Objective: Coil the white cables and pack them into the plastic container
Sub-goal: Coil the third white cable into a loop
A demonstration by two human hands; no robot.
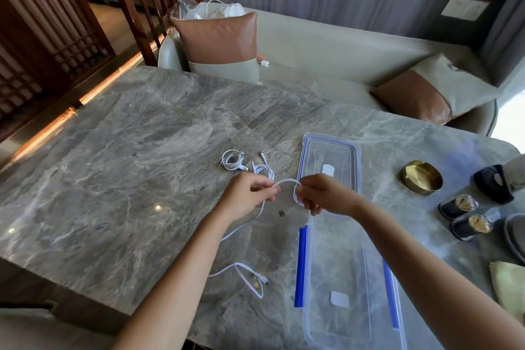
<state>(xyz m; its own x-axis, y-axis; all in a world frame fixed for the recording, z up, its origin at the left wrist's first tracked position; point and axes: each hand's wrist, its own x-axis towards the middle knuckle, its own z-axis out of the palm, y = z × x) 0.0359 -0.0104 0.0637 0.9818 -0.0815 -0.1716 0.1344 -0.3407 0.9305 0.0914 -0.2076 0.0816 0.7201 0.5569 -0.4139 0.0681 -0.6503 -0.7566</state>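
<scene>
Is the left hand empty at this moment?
No, the left hand pinches the white cable, and the right hand holds it too.

Your table (113, 165) is grey marble. Just beyond your left hand (247, 197) lie a coil (233, 160) and a looser bundle (262, 170). Nearer you than that hand, slack cable (244, 273) rests on the marble. The lid (329, 150) lies beyond your right hand (324, 196); the container (352, 264) lies nearer you. Further right stand an ashtray (422, 177) and two jars (458, 206).
</scene>
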